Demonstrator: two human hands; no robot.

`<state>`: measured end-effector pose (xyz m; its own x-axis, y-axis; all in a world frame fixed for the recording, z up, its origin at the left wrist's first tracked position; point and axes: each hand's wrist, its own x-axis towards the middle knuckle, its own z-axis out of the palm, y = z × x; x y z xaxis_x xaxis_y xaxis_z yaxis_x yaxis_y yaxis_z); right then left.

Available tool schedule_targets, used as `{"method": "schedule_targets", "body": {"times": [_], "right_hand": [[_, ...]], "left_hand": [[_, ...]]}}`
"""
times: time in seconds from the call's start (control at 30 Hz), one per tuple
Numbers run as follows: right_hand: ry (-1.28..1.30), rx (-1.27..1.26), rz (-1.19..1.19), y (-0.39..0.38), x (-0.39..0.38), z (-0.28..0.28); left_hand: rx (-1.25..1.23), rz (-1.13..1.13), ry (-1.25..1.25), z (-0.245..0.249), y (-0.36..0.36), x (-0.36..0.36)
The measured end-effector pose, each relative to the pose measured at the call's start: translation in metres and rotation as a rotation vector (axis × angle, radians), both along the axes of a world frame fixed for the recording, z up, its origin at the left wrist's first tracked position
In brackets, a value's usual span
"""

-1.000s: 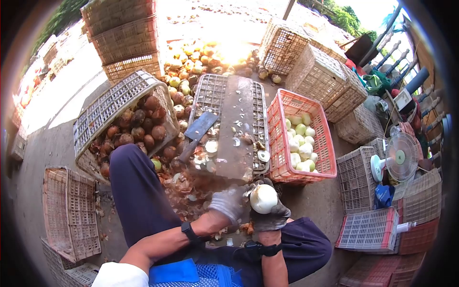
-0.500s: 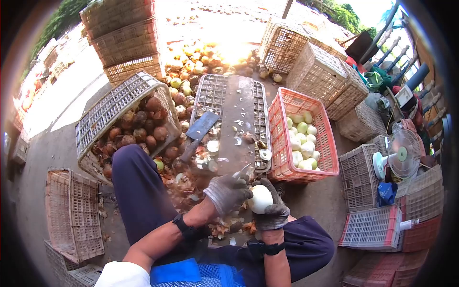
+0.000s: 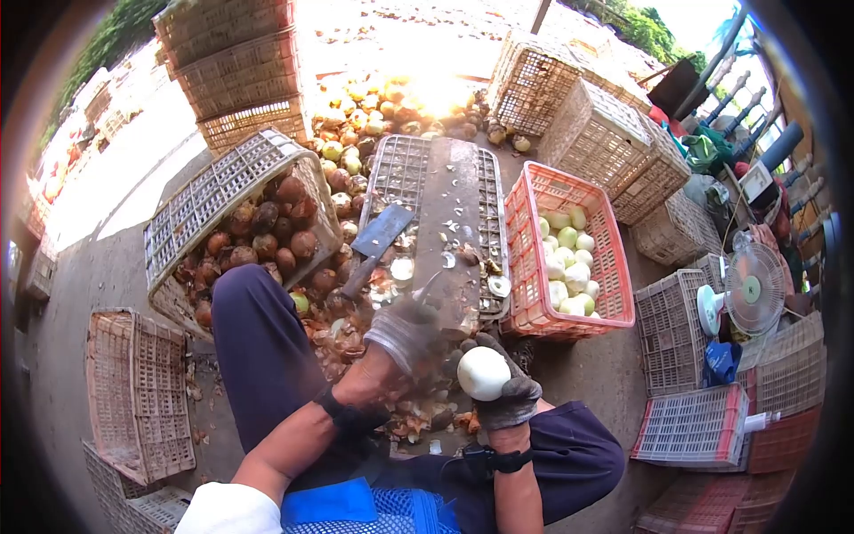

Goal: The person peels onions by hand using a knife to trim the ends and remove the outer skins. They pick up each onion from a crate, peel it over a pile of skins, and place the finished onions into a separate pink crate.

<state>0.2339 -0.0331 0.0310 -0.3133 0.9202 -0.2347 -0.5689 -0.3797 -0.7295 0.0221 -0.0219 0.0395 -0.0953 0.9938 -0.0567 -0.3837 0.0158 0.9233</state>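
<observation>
"What are the fingers doing down there, at the near end of the plank (image 3: 447, 200)?"

"The gloved right hand (image 3: 505, 392) is cupped round a peeled onion (image 3: 483, 372), palm beneath it and fingers up along its side. The onion sits in that hand just off the plank's near right corner."

"And the other one?"

"The gloved left hand (image 3: 402, 331) is a bit blurred, but its fingers look curled tight round a small knife (image 3: 431, 282). I only see a thin blade poking up in front of the plank; the handle is hidden."

"So blade and onion are apart?"

"Yes, there's a gap between them. Loose skins (image 3: 342, 343) litter the ground left of the plank's near end."

"What about alongside it?"

"A cleaver (image 3: 382, 230) lies by the plank's left edge, on the upturned crate (image 3: 390, 173) that the plank rests on. Right of the plank stands a pink crate (image 3: 616, 280) with peeled onions (image 3: 569, 267) inside. To its left, a tipped crate (image 3: 218, 189) holds brown onions (image 3: 265, 227)."

"Further out?"

"A pile of onions (image 3: 360, 120) spreads beyond the plank's far end, in bright sun. A fan (image 3: 753, 287) stands well off to its right, among stacked crates (image 3: 676, 329)."
</observation>
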Motion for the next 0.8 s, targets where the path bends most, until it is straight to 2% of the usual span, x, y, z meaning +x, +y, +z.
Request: {"method": "schedule_targets", "body": {"times": [0.03, 0.07, 0.13, 0.2, 0.27, 0.33, 0.4, 0.43, 0.47, 0.57, 0.67, 0.7, 0.77, 0.8], "right_hand": [[0.13, -0.093, 0.011, 0.002, 0.0, 0.004], [0.143, -0.078, 0.025, 0.003, 0.0, 0.006], [0.17, -0.049, 0.052, 0.004, 0.0, 0.011], [-0.008, 0.031, 0.026, 0.004, -0.005, 0.017], [-0.2, 0.109, 0.006, 0.005, -0.008, 0.016], [-0.412, 0.189, -0.008, 0.007, -0.011, 0.013], [-0.594, 0.269, 0.036, 0.008, -0.012, 0.013], [-0.682, 0.311, 0.068, 0.009, -0.01, 0.012], [-0.769, 0.354, 0.098, 0.01, -0.009, 0.011], [-0.762, 0.244, 0.123, 0.01, -0.015, 0.024], [-0.521, 0.227, 0.09, 0.01, -0.017, 0.02], [-0.481, 0.209, 0.074, 0.01, -0.017, 0.02], [-0.397, 0.172, 0.034, 0.009, -0.015, 0.019], [-0.368, 0.167, 0.006, 0.008, -0.011, 0.011]], "left_hand": [[0.05, -0.023, 0.168, -0.001, 0.0, -0.005], [0.102, -0.048, 0.336, -0.002, 0.0, -0.01], [0.018, -0.107, 0.423, 0.005, 0.001, -0.01], [-0.263, -0.171, 0.257, 0.042, -0.001, 0.0], [0.241, -0.16, 0.761, 0.037, -0.005, 0.006], [0.388, -0.173, 1.062, 0.043, -0.006, 0.014], [0.156, -0.218, 1.17, 0.053, -0.004, 0.025], [0.126, -0.238, 1.164, 0.043, -0.004, 0.026], [0.204, -0.23, 1.188, 0.023, -0.004, 0.027], [0.386, -0.204, 1.208, 0.011, -0.004, 0.028], [0.176, -0.323, 1.343, -0.01, 0.004, 0.018], [0.102, -0.269, 1.348, 0.012, 0.001, 0.014], [0.292, -0.126, 1.378, 0.024, -0.004, 0.002], [0.242, -0.062, 1.338, 0.026, -0.001, 0.003]]}}
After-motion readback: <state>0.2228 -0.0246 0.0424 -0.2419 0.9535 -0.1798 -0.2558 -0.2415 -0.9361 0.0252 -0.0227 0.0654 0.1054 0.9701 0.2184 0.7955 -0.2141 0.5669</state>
